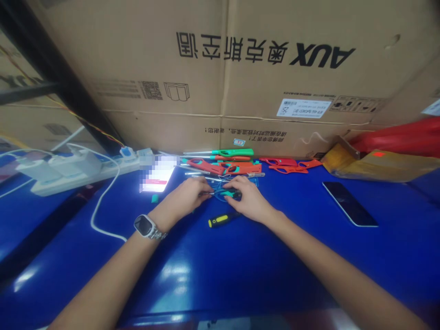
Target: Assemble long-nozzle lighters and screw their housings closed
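Note:
Both my hands meet over a blue long-nosed lighter point(220, 191) lying on the blue table point(240, 266). My left hand point(185, 197), a watch on its wrist, is curled around the lighter's left part. My right hand point(249, 199) is closed on its teal and black right end. A yellow and black screwdriver point(222, 220) lies just in front of my right hand. Behind my hands lie several orange and teal lighters point(227, 167) and a green one point(227, 152).
A big cardboard box point(220, 68) stands along the back of the table. A lit phone point(158, 176) lies left of my hands, a dark phone point(349, 204) at the right. A white power strip point(65, 172) with cables sits at far left, yellow and red bags point(385, 158) at far right.

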Available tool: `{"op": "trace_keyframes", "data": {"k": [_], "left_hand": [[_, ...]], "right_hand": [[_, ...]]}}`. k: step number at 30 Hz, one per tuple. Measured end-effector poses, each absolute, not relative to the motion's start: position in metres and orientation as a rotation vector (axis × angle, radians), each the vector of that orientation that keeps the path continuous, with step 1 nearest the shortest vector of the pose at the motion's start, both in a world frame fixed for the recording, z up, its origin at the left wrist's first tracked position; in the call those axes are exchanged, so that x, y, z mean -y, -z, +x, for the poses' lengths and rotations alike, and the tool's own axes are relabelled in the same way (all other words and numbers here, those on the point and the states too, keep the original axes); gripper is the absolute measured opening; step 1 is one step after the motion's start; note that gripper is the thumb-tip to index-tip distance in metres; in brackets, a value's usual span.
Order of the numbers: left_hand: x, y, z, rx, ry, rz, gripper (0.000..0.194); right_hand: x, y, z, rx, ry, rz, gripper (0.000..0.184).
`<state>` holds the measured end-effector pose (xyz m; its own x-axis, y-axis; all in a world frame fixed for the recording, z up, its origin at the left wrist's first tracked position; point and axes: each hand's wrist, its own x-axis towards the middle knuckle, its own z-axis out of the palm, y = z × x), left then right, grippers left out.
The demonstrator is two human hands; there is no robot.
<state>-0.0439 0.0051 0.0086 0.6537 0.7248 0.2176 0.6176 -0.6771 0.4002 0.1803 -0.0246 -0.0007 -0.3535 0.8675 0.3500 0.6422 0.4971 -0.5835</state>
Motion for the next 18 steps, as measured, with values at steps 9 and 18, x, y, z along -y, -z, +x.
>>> {"op": "trace_keyframes", "data": {"k": [9,18], "left_hand": [[-0.0056,-0.0109,-0.0423,-1.085,-0.495,2.585,0.014],[-0.0061,-0.0127,-0.0404,-1.134,-0.421,2.563,0.013]], "right_hand": [[0.0259,0.0057,0.1739,2.052,-0.344,-1.238,0.008],[0.0329,-0.0003,0.1744,2.276,-0.068,-1.330,0.017]]}}
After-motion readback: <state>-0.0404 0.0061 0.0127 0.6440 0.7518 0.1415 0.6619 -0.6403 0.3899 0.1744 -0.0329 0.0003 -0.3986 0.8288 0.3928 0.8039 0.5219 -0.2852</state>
